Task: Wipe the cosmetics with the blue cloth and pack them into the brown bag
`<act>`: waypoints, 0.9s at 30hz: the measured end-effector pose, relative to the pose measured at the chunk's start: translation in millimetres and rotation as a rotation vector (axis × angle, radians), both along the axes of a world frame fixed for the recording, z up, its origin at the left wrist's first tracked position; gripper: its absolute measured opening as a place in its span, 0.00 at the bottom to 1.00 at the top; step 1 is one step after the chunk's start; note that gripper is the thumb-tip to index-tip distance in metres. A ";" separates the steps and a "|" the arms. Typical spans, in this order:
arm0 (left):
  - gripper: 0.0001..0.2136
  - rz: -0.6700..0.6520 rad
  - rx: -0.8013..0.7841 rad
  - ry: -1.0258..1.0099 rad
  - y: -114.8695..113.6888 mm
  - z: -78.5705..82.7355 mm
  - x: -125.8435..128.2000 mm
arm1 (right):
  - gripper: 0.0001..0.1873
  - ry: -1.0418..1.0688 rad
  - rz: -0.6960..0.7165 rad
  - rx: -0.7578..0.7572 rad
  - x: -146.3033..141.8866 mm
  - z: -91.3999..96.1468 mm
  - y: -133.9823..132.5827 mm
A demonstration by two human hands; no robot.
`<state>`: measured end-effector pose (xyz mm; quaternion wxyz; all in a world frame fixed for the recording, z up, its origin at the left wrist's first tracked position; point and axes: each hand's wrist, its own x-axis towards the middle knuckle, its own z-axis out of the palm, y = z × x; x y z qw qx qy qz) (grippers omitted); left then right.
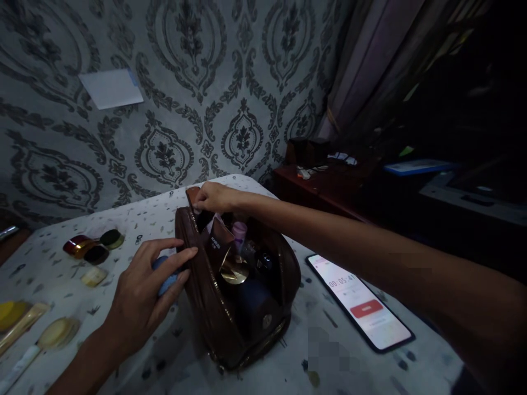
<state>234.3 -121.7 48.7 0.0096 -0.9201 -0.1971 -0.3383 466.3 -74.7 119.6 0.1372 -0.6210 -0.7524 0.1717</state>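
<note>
A brown zip-up toiletry bag (191, 258) stands unzipped on the table, packed with a dark packet with lettering (218, 241), a pink-capped tube (239, 233), a shiny gold item (234, 270) and a dark blue item (255, 302). At its far end, my right hand (216, 197) has its fingers closed on a brown leather tab (191, 195). My left hand (144, 285) rests against the bag's left side, fingers stretched and apart. A blue rounded thing (167, 282) shows behind those fingers; whether the hand grips it is unclear.
Right of the bag lies a phone (362, 304) with a lit timer screen. Small jars (96, 252), a yellowish round compact (57, 333) and a gold tube (24, 327) lie at left. A patterned wall (242, 126) stands behind, and a dark red surface (317, 181) adjoins at right.
</note>
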 end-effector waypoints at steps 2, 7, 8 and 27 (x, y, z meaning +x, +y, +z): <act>0.15 0.001 0.007 0.001 -0.3 0.3 -0.3 | 0.12 -0.013 0.027 0.006 -2.6 -3.2 1.9; 0.15 0.009 0.016 -0.002 -1.7 2.0 0.0 | 0.13 0.046 0.000 0.057 -0.4 -5.7 3.3; 0.15 0.010 0.014 0.000 -1.9 2.2 -0.2 | 0.13 0.081 -0.019 0.049 1.2 -4.7 2.2; 0.16 0.028 -0.412 -0.185 -20.8 -4.3 8.5 | 0.12 0.394 -0.092 0.348 -8.4 22.0 -90.9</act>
